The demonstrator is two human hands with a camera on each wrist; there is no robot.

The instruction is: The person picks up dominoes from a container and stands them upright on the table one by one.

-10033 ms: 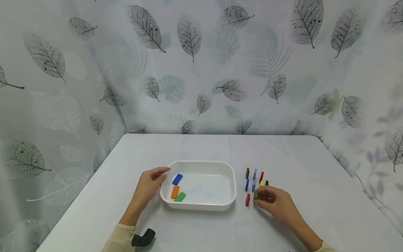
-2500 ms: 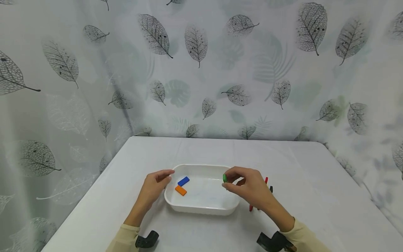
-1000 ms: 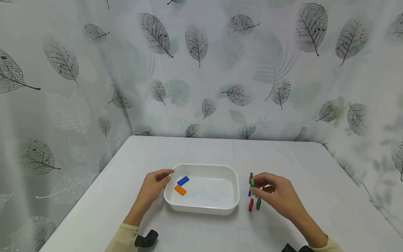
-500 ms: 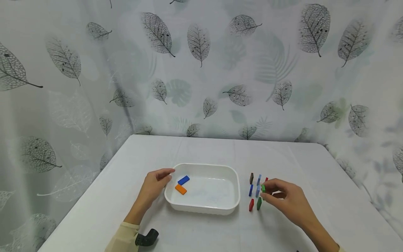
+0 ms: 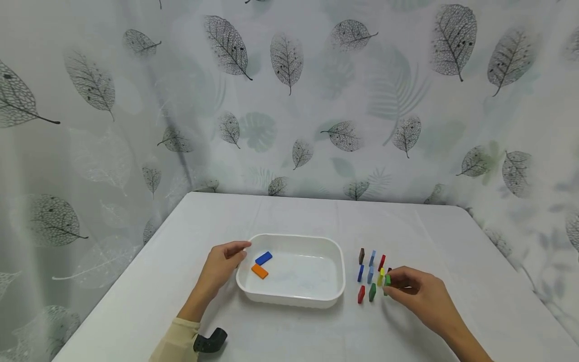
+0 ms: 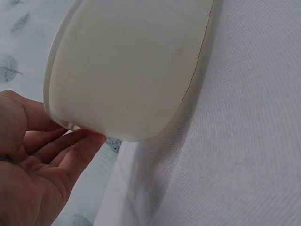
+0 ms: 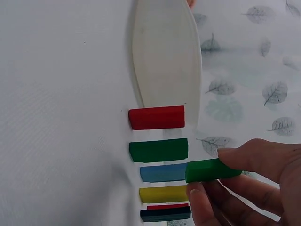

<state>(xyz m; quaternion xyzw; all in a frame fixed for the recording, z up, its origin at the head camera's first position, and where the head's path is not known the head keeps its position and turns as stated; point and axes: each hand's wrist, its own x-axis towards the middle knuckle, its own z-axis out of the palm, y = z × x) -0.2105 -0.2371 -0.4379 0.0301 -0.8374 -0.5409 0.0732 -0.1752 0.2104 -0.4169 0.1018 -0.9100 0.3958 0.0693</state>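
Note:
My right hand (image 5: 422, 297) pinches a bright green block (image 7: 207, 170) between thumb and fingers, at the right end of the front row of upright blocks. In that row stand a red block (image 5: 361, 294) and a dark green block (image 5: 372, 292). A yellow block (image 5: 381, 277) stands just behind the held one. My left hand (image 5: 220, 265) holds the left end of a white tray (image 5: 289, 300) by its rim. Inside it lie a blue block (image 5: 264, 258) and an orange block (image 5: 260, 271). The right fingers partly hide a black block (image 5: 389, 270).
Further upright blocks stand behind: a brown block (image 5: 361, 256), a light blue block (image 5: 372, 258), a red block (image 5: 382, 261), a dark blue block (image 5: 360, 273) and another light blue block (image 5: 370, 275). A leaf-patterned curtain (image 5: 289, 100) surrounds the white table (image 5: 407, 226).
The green block has left the tray in my right hand, passed over the standing blocks and moved right and toward me, down beside the front row. My left hand stays at the tray.

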